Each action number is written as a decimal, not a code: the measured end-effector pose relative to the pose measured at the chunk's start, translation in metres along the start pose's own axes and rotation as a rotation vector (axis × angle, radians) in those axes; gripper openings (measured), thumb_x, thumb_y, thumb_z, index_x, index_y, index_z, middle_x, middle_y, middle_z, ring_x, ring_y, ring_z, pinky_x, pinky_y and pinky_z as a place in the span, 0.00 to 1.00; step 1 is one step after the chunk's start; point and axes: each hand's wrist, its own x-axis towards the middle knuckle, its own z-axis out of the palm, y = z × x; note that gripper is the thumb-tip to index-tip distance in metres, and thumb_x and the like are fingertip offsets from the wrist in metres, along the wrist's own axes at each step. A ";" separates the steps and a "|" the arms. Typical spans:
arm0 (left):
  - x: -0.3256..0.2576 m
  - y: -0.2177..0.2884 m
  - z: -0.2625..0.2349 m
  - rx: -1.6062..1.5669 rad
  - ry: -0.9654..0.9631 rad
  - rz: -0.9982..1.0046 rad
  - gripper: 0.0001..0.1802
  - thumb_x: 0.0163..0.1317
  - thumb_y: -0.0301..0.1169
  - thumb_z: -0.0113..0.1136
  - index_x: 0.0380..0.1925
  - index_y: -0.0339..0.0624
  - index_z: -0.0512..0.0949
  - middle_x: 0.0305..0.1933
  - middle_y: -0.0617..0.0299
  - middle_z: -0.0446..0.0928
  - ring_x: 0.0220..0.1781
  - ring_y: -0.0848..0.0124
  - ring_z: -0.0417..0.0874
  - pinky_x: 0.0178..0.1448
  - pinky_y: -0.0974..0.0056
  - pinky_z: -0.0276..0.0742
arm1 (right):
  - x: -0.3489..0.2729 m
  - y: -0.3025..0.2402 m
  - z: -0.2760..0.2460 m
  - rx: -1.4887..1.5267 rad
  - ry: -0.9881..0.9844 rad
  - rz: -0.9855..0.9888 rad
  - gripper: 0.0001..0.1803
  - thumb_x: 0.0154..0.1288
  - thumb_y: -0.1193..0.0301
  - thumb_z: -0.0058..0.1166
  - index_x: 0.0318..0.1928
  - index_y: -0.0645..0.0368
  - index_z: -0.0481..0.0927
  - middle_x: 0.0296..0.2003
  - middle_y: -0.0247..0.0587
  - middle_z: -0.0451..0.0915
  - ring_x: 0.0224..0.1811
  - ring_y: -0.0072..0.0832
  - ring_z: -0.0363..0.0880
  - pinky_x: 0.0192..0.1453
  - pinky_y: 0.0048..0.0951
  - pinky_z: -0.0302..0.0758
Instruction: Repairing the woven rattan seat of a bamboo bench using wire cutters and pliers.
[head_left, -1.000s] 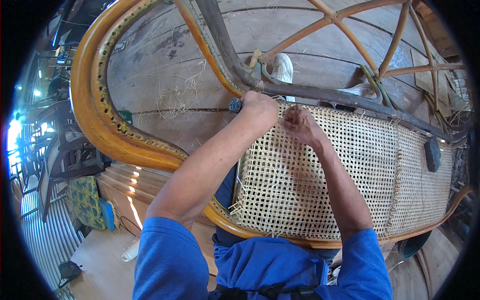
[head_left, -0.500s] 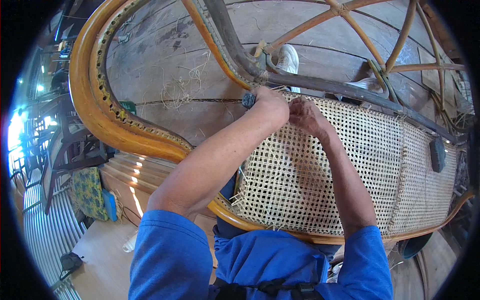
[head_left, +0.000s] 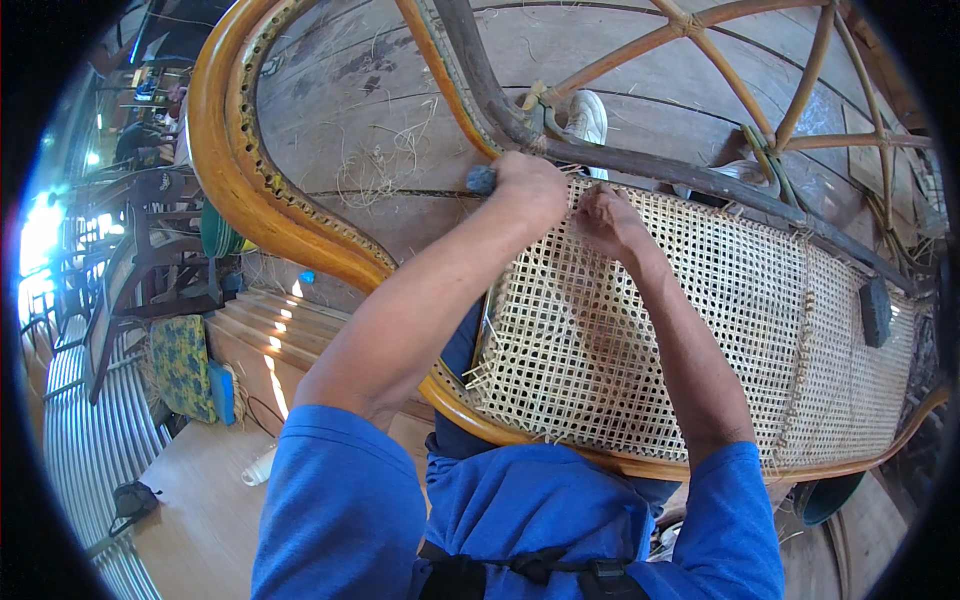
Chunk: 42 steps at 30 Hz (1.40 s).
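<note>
A woven cane panel with open mesh lies across a curved, varnished wooden frame in front of me. At the panel's far left corner, my left hand is closed around a tool whose blunt blue-grey end sticks out to the left. The rest of that tool is hidden in the fist. Close by on the right, my right hand is bent over the far edge of the cane, fingers drawn together. Whatever those fingers pinch is too small or hidden to make out. Loose cane ends stick out along the near left edge.
A dark pole runs along the panel's far edge, with a lattice of bent rattan poles beyond. A dark block rests on the panel's right part. Cane scraps litter the plank floor. A white shoe shows behind the pole.
My hands have drawn slightly apart, the left one shifting left with the tool. The tool's end sits a little higher and further left. The whole view has turned slightly.
</note>
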 end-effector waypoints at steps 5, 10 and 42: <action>-0.012 -0.013 -0.001 -0.076 0.021 -0.027 0.14 0.54 0.27 0.53 0.40 0.45 0.82 0.45 0.55 0.80 0.49 0.65 0.81 0.47 0.62 0.75 | -0.005 -0.007 0.004 0.209 0.185 -0.091 0.08 0.57 0.68 0.46 0.31 0.57 0.77 0.37 0.44 0.76 0.45 0.40 0.72 0.55 0.43 0.65; 0.008 0.013 0.000 0.009 -0.091 0.025 0.14 0.55 0.28 0.53 0.42 0.44 0.81 0.49 0.56 0.78 0.51 0.66 0.80 0.50 0.62 0.75 | 0.002 -0.004 0.006 0.201 0.149 -0.113 0.09 0.56 0.70 0.44 0.33 0.56 0.77 0.36 0.43 0.76 0.45 0.37 0.73 0.56 0.40 0.65; -0.035 -0.010 0.006 -0.092 -0.029 -0.072 0.14 0.52 0.30 0.53 0.38 0.40 0.82 0.43 0.53 0.80 0.46 0.61 0.82 0.46 0.59 0.77 | 0.002 -0.014 -0.025 -0.037 0.203 -0.693 0.06 0.55 0.74 0.53 0.33 0.59 0.72 0.34 0.41 0.72 0.42 0.41 0.71 0.46 0.37 0.71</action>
